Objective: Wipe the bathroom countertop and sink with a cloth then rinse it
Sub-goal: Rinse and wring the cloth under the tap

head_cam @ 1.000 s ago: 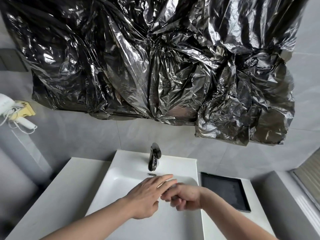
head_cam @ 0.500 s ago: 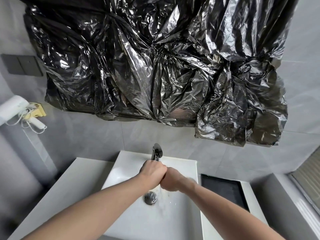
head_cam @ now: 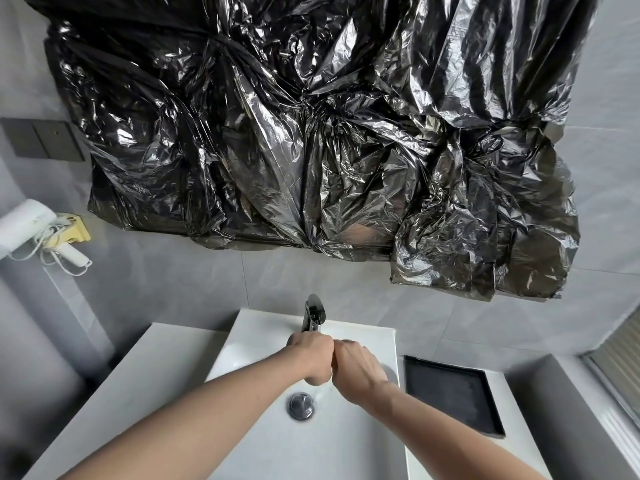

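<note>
Left hand (head_cam: 309, 355) and right hand (head_cam: 354, 367), both curled, contents hidden, touching under faucet (head_cam: 313, 312), mid-sink (head_cam: 360, 445).

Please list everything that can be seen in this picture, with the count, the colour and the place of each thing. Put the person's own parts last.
sink: one, white, bottom centre, set in the countertop.
faucet: one, dark metal, at the back rim of the sink.
drain plug: one, silver, in the sink basin.
countertop: one, white, on both sides of the sink.
tray: one, black, on the countertop right of the sink.
plastic sheet: one, glossy black, on the wall above the sink.
wall plate: one, dark grey, upper left wall.
hair dryer: one, white, corded, left wall.
left hand: curled, under the faucet.
right hand: curled, touching the left hand.
</note>
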Action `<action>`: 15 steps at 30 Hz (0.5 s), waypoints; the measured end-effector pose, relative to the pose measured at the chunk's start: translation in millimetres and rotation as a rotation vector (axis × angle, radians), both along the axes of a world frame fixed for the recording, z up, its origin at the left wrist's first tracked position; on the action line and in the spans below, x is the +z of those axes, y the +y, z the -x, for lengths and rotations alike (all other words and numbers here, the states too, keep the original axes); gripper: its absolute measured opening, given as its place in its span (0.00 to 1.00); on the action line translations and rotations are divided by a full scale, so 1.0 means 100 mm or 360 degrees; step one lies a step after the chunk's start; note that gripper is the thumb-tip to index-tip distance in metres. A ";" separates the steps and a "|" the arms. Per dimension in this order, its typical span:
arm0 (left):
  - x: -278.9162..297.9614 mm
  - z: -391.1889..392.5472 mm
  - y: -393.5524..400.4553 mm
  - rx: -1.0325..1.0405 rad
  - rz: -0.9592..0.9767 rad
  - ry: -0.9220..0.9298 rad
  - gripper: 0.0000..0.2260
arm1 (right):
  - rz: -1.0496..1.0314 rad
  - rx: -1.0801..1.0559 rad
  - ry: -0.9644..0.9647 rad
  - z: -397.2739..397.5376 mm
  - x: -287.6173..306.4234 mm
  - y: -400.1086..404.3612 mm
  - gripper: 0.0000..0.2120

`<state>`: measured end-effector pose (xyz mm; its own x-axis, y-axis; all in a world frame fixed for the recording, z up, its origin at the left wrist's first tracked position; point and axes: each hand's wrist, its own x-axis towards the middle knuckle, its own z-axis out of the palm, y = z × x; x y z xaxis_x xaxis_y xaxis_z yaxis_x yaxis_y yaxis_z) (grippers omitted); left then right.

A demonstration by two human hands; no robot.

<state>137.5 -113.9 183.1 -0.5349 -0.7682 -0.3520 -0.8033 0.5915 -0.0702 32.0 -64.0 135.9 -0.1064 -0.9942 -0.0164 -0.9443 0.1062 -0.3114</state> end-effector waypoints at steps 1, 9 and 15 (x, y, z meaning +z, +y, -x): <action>0.01 -0.03 0.00 -0.0001 -0.0003 0.0024 0.08 | 0.0017 -0.0017 -0.0063 0.03 0.01 -0.01 0.10; -0.03 -0.34 -0.04 -0.0545 0.0513 0.0836 0.23 | -0.0400 -0.0044 -0.0460 0.31 0.30 -0.03 0.15; -0.12 -0.41 -0.08 -0.0818 0.0667 0.0710 0.24 | -0.1006 0.0041 -0.1369 0.19 0.54 0.06 0.19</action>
